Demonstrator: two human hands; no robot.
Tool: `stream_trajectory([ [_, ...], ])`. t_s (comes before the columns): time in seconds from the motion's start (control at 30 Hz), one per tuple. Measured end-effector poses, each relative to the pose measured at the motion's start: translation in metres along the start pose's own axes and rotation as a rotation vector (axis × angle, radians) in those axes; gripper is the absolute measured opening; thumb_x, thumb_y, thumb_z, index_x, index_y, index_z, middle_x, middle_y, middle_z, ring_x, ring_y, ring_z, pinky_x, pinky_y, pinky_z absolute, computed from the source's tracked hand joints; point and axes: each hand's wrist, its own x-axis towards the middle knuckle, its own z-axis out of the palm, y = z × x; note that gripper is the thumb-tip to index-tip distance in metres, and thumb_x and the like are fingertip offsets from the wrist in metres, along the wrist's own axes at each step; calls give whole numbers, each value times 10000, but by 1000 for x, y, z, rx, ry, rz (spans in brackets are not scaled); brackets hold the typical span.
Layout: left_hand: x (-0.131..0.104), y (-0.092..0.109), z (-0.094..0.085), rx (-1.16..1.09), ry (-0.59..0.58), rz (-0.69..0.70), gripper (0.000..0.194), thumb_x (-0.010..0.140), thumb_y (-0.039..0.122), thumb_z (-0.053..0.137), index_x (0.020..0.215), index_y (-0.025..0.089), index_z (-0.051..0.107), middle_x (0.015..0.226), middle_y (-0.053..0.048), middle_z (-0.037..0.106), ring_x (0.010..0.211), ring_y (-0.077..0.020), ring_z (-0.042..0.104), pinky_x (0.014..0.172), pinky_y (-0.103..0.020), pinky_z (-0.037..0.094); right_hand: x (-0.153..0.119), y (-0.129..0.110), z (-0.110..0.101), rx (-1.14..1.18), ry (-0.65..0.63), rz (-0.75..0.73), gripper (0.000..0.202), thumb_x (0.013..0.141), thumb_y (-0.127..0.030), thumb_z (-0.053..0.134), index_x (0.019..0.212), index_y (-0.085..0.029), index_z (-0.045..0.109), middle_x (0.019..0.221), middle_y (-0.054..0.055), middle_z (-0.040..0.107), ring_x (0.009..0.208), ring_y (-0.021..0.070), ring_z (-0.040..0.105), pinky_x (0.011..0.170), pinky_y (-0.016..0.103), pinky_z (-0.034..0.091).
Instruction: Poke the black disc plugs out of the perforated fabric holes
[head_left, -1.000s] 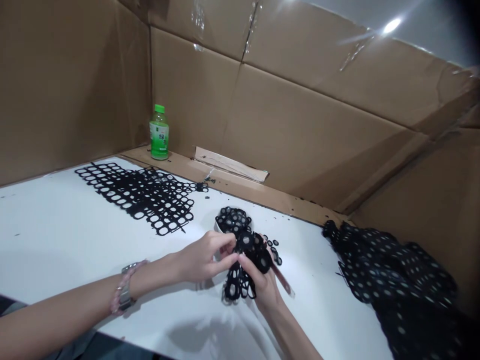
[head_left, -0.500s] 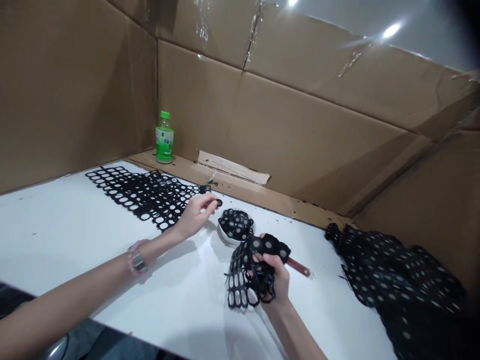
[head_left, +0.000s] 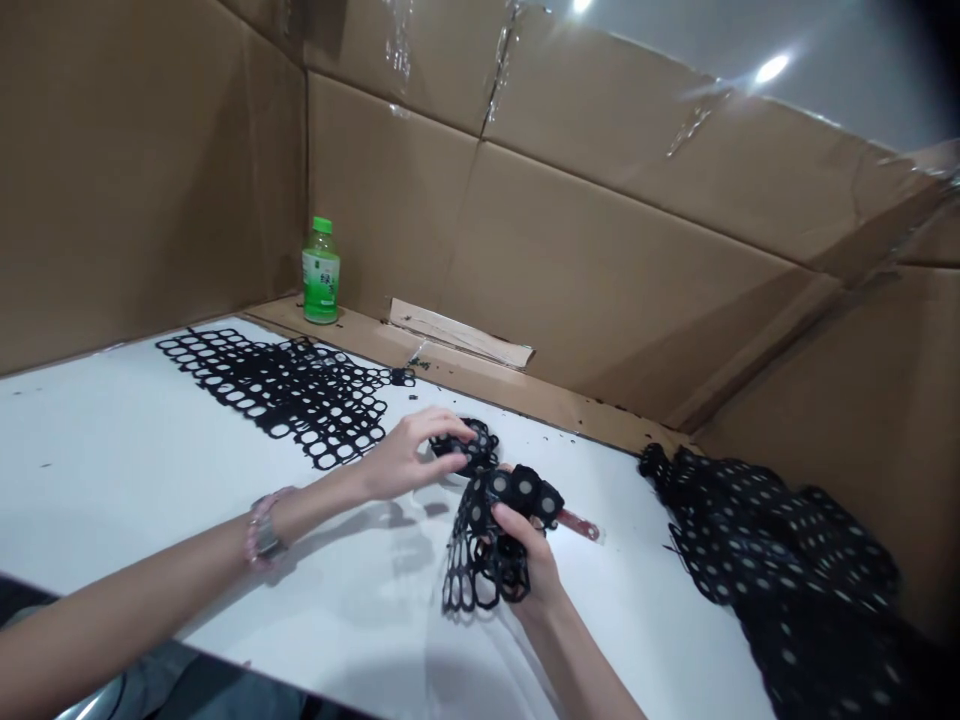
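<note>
My right hand (head_left: 534, 562) is closed around a black die-cut sheet (head_left: 501, 500). Its upper part still carries pale-centred round discs, while its lower part is a net of bare rings. Just left of it, my left hand (head_left: 420, 452) reaches over a small bowl (head_left: 450, 478) heaped with black discs (head_left: 474, 446). The left thumb and fingers are apart, and no disc shows between them. The hand hides part of the bowl. A reddish-brown strip (head_left: 581, 525) sticks out behind the held sheet.
Emptied black ring netting (head_left: 277, 390) lies at the left back of the white table (head_left: 135, 450). More dotted black sheets (head_left: 772, 530) are piled at the right. A green bottle (head_left: 321, 275) stands by the cardboard wall (head_left: 570, 210). Black scraps dot the back edge.
My left hand has moved right to the bowl, and its fingers have spread; the disc it pinched no longer shows in it. The right hand still grips the sheet. The view shifted slightly.
</note>
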Motion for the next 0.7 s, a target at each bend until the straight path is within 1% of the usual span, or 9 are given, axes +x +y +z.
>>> stream_trajectory([
  [0.07,-5,11,6,-94,-106,-9,214,811,306,609,956,150,634,959,-75,652,925,-208,566,859,-325,422,-1,-1,0,1,14,11,407,534,-227,818,914,-240,673,697,-31,683,624,149,619,559,232,485],
  [0.17,-11,20,13,-252,-205,-147,184,807,332,599,808,148,592,806,-25,608,781,-169,549,740,-274,431,-1,-3,0,-47,-13,-6,317,550,-247,815,836,-231,679,678,-34,662,644,158,608,595,254,479],
  [0.27,-12,22,11,-446,-199,-255,236,829,369,569,743,152,527,730,8,546,705,-137,506,645,-226,404,1,-4,-1,-199,-4,-11,202,584,-293,807,677,-192,658,604,-30,631,556,136,556,532,244,436],
  [0.37,-11,23,6,-547,-169,-264,261,831,400,565,760,153,517,749,8,533,713,-134,489,650,-222,394,3,-3,-3,-316,-22,21,260,613,-336,794,543,-167,609,459,-35,550,430,108,450,435,236,354],
  [0.47,-11,22,4,-526,-192,-258,246,836,397,557,782,158,531,763,6,530,740,-143,492,690,-234,397,1,-1,-6,-311,-19,8,217,596,-329,806,660,-181,661,556,-25,621,540,149,549,565,274,453],
  [0.53,-11,22,6,-465,-144,-240,215,816,375,586,846,165,547,846,-13,549,831,-165,506,766,-256,398,0,0,-7,-293,-32,-24,277,595,-308,808,822,-212,683,700,-21,679,707,188,618,762,331,485],
  [0.6,-13,22,9,-360,13,-227,241,757,343,660,877,171,542,902,-23,545,883,-175,497,801,-262,387,-1,1,-8,-282,-51,-51,338,614,-288,799,923,-235,675,801,-20,701,803,205,637,896,378,447],
  [0.67,-15,25,11,-253,137,-206,208,745,301,677,797,170,524,810,-5,528,783,-148,490,722,-237,389,0,3,-9,-300,-48,-69,315,657,-286,771,951,-236,672,836,-16,709,811,206,645,942,394,421],
  [0.7,-17,26,12,-220,147,-189,182,773,284,647,746,169,509,729,12,507,697,-128,473,658,-223,381,1,4,-11,-319,-40,-77,285,679,-287,755,945,-229,674,839,-10,711,805,206,647,945,395,419],
])
